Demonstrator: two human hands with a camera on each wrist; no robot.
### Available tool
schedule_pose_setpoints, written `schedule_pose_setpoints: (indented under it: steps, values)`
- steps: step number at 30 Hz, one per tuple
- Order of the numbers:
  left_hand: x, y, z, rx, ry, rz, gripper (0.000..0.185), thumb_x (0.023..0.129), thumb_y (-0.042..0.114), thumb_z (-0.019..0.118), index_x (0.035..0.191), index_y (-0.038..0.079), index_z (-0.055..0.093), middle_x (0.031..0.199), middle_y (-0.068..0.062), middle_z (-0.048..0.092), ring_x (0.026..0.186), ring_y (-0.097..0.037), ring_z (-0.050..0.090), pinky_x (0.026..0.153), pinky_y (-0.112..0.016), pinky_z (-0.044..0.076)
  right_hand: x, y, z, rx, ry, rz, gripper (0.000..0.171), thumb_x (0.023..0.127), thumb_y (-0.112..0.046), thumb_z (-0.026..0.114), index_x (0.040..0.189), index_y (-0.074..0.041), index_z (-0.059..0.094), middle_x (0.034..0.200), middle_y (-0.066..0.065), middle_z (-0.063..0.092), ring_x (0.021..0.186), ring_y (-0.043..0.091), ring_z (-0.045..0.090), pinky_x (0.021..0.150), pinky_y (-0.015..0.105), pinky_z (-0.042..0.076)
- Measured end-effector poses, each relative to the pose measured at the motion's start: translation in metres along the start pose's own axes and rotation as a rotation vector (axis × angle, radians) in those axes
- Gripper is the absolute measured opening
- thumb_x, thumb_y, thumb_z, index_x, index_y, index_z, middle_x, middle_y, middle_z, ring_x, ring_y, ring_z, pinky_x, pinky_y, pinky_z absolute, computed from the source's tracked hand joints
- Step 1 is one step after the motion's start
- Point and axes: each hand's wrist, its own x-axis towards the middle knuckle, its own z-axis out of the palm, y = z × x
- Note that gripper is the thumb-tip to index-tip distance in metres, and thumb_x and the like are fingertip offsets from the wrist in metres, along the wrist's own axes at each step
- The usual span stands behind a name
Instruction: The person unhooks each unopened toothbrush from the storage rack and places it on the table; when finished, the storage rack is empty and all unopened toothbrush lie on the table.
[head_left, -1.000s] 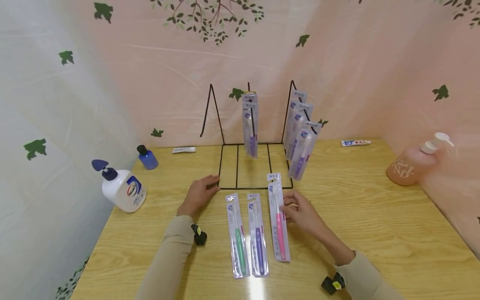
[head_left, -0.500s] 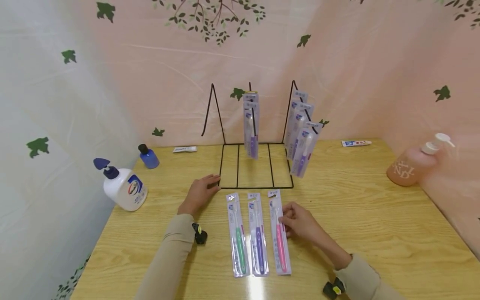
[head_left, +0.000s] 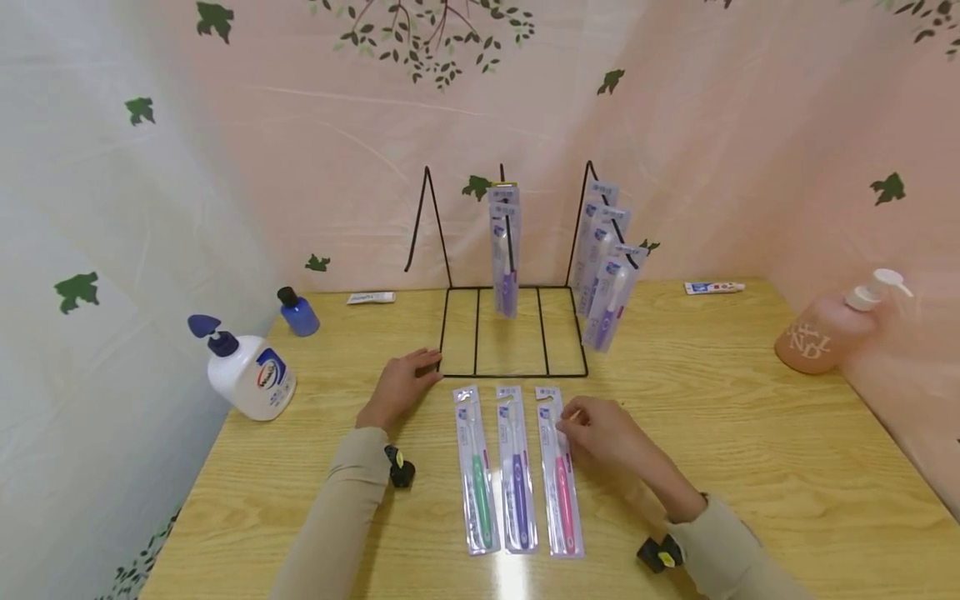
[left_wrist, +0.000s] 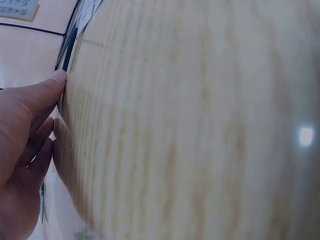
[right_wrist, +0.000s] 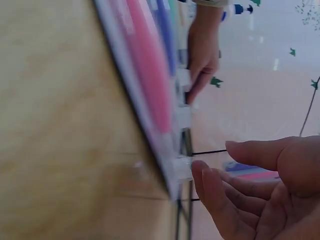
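Three packaged toothbrushes lie side by side on the wooden table point(head_left: 750, 450): green point(head_left: 476, 475), purple point(head_left: 517, 471) and pink point(head_left: 561, 483). My right hand point(head_left: 581, 423) rests beside the pink pack point(right_wrist: 147, 75), its relaxed fingertips point(right_wrist: 200, 172) touching the pack's upper right edge without gripping. My left hand point(head_left: 405, 383) lies flat on the table, with fingertips point(left_wrist: 57, 80) against the front left corner of the black wire rack point(head_left: 510, 373). Similar packs hang from the rack's middle hook point(head_left: 502, 250) and right hook point(head_left: 603, 275); the left hook is bare.
A white pump bottle point(head_left: 251, 379) and a small blue bottle point(head_left: 297, 315) stand at the left. A pink pump bottle point(head_left: 821, 333) stands at the right. Two small tubes point(head_left: 370, 297) point(head_left: 714, 287) lie by the back wall. Curtains enclose three sides.
The pink pack, first held tilted with its top near the rack, has been drawn toward me and laid flat beside the purple one. My right hand has loosened off it. The left hand stayed put.
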Motion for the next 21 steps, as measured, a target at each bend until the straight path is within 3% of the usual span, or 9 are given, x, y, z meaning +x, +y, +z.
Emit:
schedule_pose_setpoints:
  steps: [8,14,21]
  values:
    - [-0.002,0.001,-0.001,0.006,-0.011,-0.011,0.044,0.095,0.025,0.061,0.136,0.010,0.055,0.143,-0.008,0.050,0.136,-0.030,0.042,0.112,-0.048,0.034,0.042,-0.046,-0.022,0.087,0.204,-0.263,0.035,0.095,-0.017,0.061,0.125,-0.002,0.056,0.108,0.011,0.064,0.098,0.025,0.062,0.082,0.039,0.055]
    - [-0.001,-0.001,0.001,-0.008,0.001,0.003,0.043,0.094,0.023,0.063,0.134,0.009,0.057,0.141,-0.006,0.053,0.135,-0.028,0.043,0.112,-0.047,0.036,0.088,-0.081,-0.028,0.231,0.378,-0.338,0.041,0.095,-0.014,0.058,0.132,-0.001,0.048,0.124,0.016,0.056,0.109,0.028,0.057,0.093,0.042,0.051]
    - [-0.001,-0.002,0.000,-0.020,0.009,0.012,0.042,0.093,0.023,0.063,0.133,0.009,0.058,0.140,-0.005,0.054,0.135,-0.027,0.043,0.111,-0.047,0.036,0.132,-0.099,-0.026,0.332,0.664,-0.376,0.036,0.094,-0.012,0.058,0.127,0.000,0.048,0.120,0.016,0.050,0.109,0.027,0.050,0.096,0.038,0.047]
